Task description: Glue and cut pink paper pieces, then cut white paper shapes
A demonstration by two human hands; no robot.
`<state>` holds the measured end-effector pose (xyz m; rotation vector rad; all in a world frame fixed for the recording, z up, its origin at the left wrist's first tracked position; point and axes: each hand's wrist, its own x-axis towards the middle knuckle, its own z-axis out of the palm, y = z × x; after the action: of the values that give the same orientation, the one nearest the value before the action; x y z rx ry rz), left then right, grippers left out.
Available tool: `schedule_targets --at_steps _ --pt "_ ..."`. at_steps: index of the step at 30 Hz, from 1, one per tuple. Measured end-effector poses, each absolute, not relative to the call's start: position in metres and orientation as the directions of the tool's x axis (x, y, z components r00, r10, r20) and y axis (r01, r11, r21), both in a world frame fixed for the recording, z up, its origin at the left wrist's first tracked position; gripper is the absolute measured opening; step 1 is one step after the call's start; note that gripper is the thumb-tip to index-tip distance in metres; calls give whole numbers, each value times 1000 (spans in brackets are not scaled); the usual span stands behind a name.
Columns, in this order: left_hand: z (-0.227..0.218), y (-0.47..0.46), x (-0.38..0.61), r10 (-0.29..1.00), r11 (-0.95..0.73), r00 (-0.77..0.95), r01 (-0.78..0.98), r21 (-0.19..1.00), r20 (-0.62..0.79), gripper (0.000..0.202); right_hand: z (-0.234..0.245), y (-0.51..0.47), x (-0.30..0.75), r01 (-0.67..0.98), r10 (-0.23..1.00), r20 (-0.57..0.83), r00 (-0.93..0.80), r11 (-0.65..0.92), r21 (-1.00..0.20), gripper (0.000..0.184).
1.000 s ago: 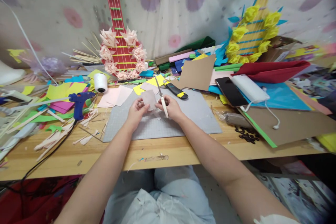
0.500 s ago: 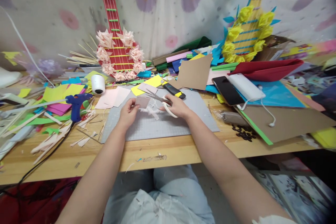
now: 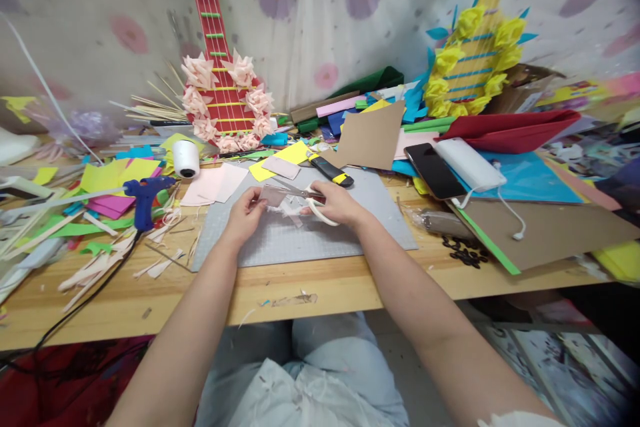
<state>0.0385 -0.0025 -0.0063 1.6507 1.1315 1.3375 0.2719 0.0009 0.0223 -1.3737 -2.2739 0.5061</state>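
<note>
Over the grey cutting mat (image 3: 330, 240), my left hand (image 3: 245, 215) pinches a small pinkish piece of paper (image 3: 273, 196) by its left edge. My right hand (image 3: 334, 204) has its fingers in the handles of white-handled scissors (image 3: 320, 208). Their blades point left and lie at the paper's upper right edge; whether they are cutting into it I cannot make out. Thin pale scraps (image 3: 290, 208) lie on the mat between my hands. A black and yellow utility knife (image 3: 330, 169) and another small pale pink piece (image 3: 281, 167) rest just beyond.
A blue glue gun (image 3: 145, 203) with a black cord stands at left among paper strips. A red paper guitar (image 3: 220, 103) and a yellow one (image 3: 467, 67) lean at the back. To the right lie a phone (image 3: 434, 172), a white power bank (image 3: 471, 164) and brown cardboard (image 3: 545, 230).
The scissors' blades have swung lower, from above the paper to its upper right edge. The paper has tilted slightly in my left hand. Both arms have barely moved.
</note>
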Motion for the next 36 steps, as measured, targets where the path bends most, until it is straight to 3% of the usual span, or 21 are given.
schedule_targets --at_steps 8,19,36 --pt "-5 -3 38 940 -340 63 177 924 334 11 23 -1 272 743 902 148 -406 420 -522 41" --pt "-5 -3 34 932 -363 126 322 875 340 15 29 -4 272 801 930 134 -343 364 -475 38" --pt "-2 -3 35 948 -303 156 180 936 277 15 26 -1 274 845 929 180 -322 368 -388 40"
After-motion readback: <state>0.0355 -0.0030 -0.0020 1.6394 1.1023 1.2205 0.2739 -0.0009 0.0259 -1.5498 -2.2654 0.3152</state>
